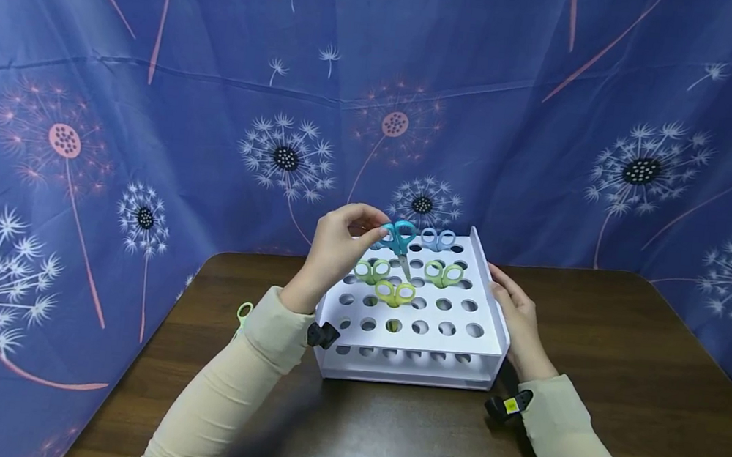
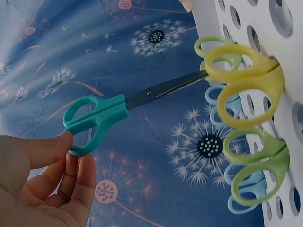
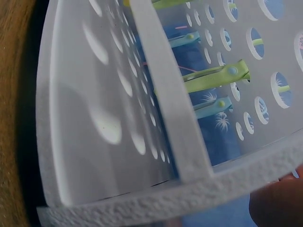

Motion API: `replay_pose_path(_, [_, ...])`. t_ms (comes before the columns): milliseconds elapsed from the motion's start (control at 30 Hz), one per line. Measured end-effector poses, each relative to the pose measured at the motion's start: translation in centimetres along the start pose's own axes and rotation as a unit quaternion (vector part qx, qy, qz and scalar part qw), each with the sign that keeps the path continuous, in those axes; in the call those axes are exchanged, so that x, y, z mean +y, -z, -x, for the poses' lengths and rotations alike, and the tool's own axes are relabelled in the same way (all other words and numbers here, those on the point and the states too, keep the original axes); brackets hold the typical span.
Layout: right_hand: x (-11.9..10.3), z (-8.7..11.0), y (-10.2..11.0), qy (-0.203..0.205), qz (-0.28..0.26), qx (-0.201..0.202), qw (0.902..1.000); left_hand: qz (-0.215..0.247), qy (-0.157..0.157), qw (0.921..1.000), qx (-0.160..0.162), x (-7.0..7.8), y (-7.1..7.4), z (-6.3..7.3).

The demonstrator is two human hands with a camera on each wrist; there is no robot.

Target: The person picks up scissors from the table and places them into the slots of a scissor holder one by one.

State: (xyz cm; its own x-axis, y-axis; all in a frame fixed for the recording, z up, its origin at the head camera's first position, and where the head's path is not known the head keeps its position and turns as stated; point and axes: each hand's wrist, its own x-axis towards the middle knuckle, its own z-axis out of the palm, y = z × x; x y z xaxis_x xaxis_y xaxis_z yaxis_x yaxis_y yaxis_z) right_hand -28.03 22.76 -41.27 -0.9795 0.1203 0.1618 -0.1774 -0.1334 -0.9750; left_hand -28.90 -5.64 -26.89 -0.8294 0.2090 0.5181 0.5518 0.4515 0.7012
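My left hand (image 1: pixel 332 251) pinches teal-handled scissors (image 2: pixel 111 109) by one finger loop, between thumb and fingers. Their metal blades point down toward a white rack (image 1: pixel 488 336) with rows of round holes. In the left wrist view, the blade tip overlaps the yellow scissors (image 2: pixel 272 78). Handles up, the yellow pair, two green pairs, one of them the right-hand green scissors (image 1: pixel 443 281), and light blue scissors (image 1: pixel 437 243) stand in the holes. My right hand (image 1: pixel 521 324) rests against the rack's right side panel, its fingers along the outside.
Lime green scissors (image 1: pixel 244 311) lie on the brown wooden table (image 1: pixel 623 371) left of the rack, partly hidden by my left sleeve (image 1: pixel 246 371). Behind the table hangs a blue cloth (image 1: pixel 511 161) with a dandelion print. The rack has a lower shelf beneath its holed top.
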Motion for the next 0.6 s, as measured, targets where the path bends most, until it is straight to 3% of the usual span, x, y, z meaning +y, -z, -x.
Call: replay_pose_path(600, [0.4, -0.1, 0.2, 0.012, -0.008, 0.002, 0.9999, 0.032, 0.004, 0.9994, -0.013, 0.8, -2.9, -0.2])
